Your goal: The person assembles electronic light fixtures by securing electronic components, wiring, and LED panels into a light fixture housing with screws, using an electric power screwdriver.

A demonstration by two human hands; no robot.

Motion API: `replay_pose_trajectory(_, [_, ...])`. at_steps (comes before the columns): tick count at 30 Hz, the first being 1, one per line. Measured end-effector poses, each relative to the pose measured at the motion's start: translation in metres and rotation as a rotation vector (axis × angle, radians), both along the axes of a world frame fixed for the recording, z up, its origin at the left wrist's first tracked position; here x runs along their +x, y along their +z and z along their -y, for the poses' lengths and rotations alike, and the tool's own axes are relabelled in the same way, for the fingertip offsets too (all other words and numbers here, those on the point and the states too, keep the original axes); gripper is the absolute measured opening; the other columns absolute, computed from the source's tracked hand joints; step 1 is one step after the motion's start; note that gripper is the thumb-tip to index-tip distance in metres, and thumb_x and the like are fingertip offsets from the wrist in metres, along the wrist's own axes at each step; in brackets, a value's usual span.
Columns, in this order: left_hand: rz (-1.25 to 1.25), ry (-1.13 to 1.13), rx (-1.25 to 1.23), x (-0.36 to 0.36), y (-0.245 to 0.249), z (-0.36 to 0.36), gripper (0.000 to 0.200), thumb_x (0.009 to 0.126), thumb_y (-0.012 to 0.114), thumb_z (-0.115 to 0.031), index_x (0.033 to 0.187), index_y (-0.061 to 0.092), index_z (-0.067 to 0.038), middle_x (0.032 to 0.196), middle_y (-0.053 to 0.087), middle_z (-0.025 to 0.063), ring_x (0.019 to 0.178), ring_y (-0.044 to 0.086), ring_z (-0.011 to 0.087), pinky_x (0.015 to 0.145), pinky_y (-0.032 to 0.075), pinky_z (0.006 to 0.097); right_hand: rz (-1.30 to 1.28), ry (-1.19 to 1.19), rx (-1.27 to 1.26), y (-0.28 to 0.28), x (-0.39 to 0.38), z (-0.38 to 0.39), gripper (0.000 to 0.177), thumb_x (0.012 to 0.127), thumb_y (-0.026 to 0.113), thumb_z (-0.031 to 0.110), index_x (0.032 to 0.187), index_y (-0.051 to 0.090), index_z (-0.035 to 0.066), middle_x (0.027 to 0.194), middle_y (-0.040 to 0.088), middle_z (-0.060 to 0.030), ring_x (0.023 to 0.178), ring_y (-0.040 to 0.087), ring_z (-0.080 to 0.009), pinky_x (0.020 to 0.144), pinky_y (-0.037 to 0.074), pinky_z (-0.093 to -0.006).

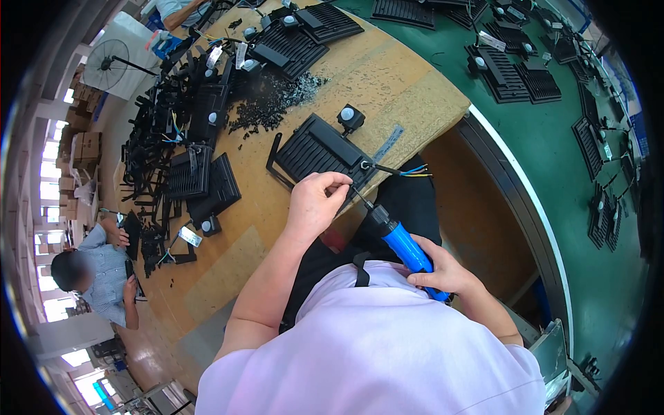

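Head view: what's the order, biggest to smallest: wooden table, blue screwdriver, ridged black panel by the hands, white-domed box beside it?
By space covered:
1. wooden table
2. ridged black panel
3. blue screwdriver, long but thin
4. white-domed box

Gloss beside matt here!
Shiny blue plastic on the screwdriver; matt, ribbed black housing at eleven o'clock; scuffed wood-look table beneath; smooth green belt at two; lilac cloth shirt at six.
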State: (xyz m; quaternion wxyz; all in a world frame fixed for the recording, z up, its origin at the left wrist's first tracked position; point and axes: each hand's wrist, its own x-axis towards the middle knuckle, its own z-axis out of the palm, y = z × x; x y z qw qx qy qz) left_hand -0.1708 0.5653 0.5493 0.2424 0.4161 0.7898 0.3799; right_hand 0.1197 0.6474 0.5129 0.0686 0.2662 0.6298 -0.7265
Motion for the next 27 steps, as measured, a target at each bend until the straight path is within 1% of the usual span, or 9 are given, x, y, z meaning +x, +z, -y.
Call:
replay_pose_trajectory(6, [-0.132,-0.049,0.112,0.013,0.001,0.004,0.018,0.082,0.072,-0.005,0.100,0.073,-0.004,0.084,0.070,0.0099,0.080,0.067,0.0234,0.074,0.053,0.0347,-0.004,-0.003,-0.009,-0.003,0.001,0.000,0.101,0.076,0.080,0.046,0.153,0.033,0.001,0.136,0.054,-0.0242,0.123,0.056,-0.0371,0.105,0.044,-0.0454])
replay_pose_trajectory(9, [-0.302,-0.038,0.204,0.022,-0.010,0.006,0.021,0.079,0.075,-0.005,0.099,0.071,-0.004,0.084,0.070,0.0094,0.081,0.065,0.0259,0.075,0.052,0.0378,-0.001,0.012,0.044,-0.001,0.002,0.000,0.101,0.076,0.081,0.045,0.153,0.032,0.001,0.136,0.054,-0.0234,0.125,0.055,-0.0360,0.106,0.044,-0.0448])
replay_pose_trajectory(12, [-0.491,-0.045,0.236,0.029,-0.017,0.009,0.021,0.076,0.076,-0.005,0.096,0.069,-0.005,0.084,0.070,0.0091,0.082,0.064,0.0281,0.076,0.049,0.0405,-0.026,-0.009,-0.036,0.000,0.003,0.003,0.099,0.076,0.081,0.042,0.152,0.034,0.001,0.137,0.054,-0.0227,0.126,0.055,-0.0346,0.107,0.043,-0.0441])
replay_pose_trajectory(13, [-0.522,-0.045,0.245,0.031,-0.021,0.011,0.020,0.077,0.075,-0.004,0.096,0.068,-0.006,0.085,0.069,0.0085,0.084,0.062,0.0289,0.078,0.047,0.0417,-0.017,-0.006,-0.030,-0.001,0.004,0.003,0.098,0.076,0.081,0.042,0.152,0.034,0.001,0.138,0.054,-0.0226,0.127,0.054,-0.0343,0.108,0.043,-0.0440])
replay_pose_trajectory(16, [-0.624,-0.087,0.251,0.032,-0.022,0.011,0.019,0.078,0.074,-0.003,0.096,0.068,-0.006,0.086,0.069,0.0078,0.086,0.062,0.0284,0.078,0.048,0.0413,-0.008,-0.007,-0.035,-0.003,0.005,0.004,0.097,0.076,0.081,0.040,0.152,0.035,0.001,0.138,0.054,-0.0222,0.127,0.055,-0.0337,0.108,0.042,-0.0435])
replay_pose_trajectory(19, [-0.665,-0.116,0.231,0.035,-0.020,0.006,0.018,0.079,0.073,-0.003,0.096,0.069,-0.005,0.088,0.069,0.0073,0.088,0.061,0.0280,0.079,0.047,0.0412,-0.016,-0.026,-0.082,-0.007,0.009,0.003,0.097,0.076,0.081,0.039,0.152,0.035,0.001,0.138,0.054,-0.0218,0.126,0.055,-0.0335,0.108,0.043,-0.0430])
replay_pose_trajectory(22, [-0.670,-0.095,0.227,0.038,-0.018,0.000,0.018,0.075,0.074,0.000,0.092,0.070,-0.004,0.086,0.070,0.0081,0.085,0.064,0.0282,0.078,0.049,0.0391,-0.007,-0.044,-0.124,-0.011,0.011,0.004,0.097,0.076,0.081,0.039,0.152,0.035,0.000,0.136,0.055,-0.0215,0.124,0.056,-0.0328,0.107,0.043,-0.0424])
replay_pose_trajectory(27, [-0.639,-0.047,0.233,0.037,-0.018,0.005,0.018,0.074,0.074,0.001,0.091,0.069,-0.004,0.088,0.069,0.0081,0.088,0.062,0.0286,0.080,0.049,0.0397,-0.001,-0.047,-0.090,-0.009,0.007,0.000,0.096,0.076,0.081,0.038,0.152,0.035,0.000,0.131,0.058,-0.0203,0.119,0.058,-0.0307,0.104,0.045,-0.0413])
